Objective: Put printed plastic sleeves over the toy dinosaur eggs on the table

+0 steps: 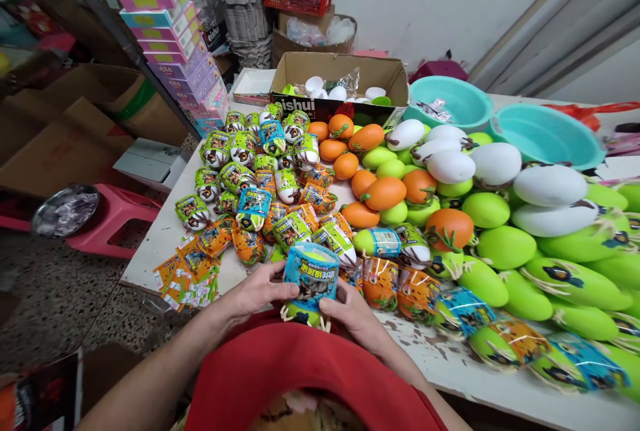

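Between my two hands, close to my red apron, is a green toy egg (303,315) with a blue printed wrapper sleeve (311,276) around its upper part. My left hand (265,290) grips it from the left, thumb across the front. On the other side my right hand (354,311) holds it with the thumb low on the front. Pale claw-like strips stick out at the egg's bottom. Orange-wrapped eggs (380,282) lie just right of my hands. A pile of flat orange and green wrapper sleeves (189,271) rests to the left.
Wrapped eggs (243,148) are heaped at the table's left. Bare orange (387,194), white (550,186) and green eggs (583,282) spread rightward. Behind them stand a cardboard box (340,66) and two turquoise basins (547,134). A pink stool (117,221) holds a metal bowl (65,211).
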Demonstrator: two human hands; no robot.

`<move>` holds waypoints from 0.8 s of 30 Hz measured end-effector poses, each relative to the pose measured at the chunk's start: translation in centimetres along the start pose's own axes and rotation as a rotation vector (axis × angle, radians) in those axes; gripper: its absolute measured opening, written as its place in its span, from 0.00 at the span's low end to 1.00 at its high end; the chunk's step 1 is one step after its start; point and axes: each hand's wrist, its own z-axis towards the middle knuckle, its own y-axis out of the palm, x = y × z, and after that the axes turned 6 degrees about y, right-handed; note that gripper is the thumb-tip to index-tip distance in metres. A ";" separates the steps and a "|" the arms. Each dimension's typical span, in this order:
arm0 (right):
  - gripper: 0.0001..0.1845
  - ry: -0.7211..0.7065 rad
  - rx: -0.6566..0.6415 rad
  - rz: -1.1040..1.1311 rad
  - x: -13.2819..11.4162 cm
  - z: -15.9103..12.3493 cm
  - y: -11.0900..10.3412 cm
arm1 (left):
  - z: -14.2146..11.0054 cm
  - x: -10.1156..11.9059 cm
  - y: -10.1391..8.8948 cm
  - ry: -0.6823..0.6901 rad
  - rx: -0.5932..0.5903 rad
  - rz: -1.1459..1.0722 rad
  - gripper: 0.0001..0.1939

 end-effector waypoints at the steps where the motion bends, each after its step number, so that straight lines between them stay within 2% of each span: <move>1: 0.33 0.010 0.022 -0.012 0.1 0.0 0.0 | -0.1 -0.2 -0.2 -0.002 -0.004 0.007 0.29; 6: 0.31 0.106 0.097 -0.052 1.3 -0.1 0.2 | -0.7 -1.8 -1.2 -0.018 -0.046 0.038 0.31; 11: 0.33 0.078 0.074 -0.013 1.4 0.2 0.8 | -1.1 -2.6 -1.4 0.039 0.012 0.034 0.34; 16: 0.27 0.105 0.103 -0.093 1.8 0.6 0.5 | -1.2 -3.3 -1.2 0.031 0.042 -0.029 0.38; 19: 0.28 0.106 0.050 -0.100 0.8 1.1 0.6 | -1.3 -3.4 -1.4 0.045 0.074 -0.022 0.38; 24: 0.29 0.034 0.006 -0.174 -2.8 2.8 2.1 | -0.8 -1.8 -2.1 0.090 0.166 -0.073 0.31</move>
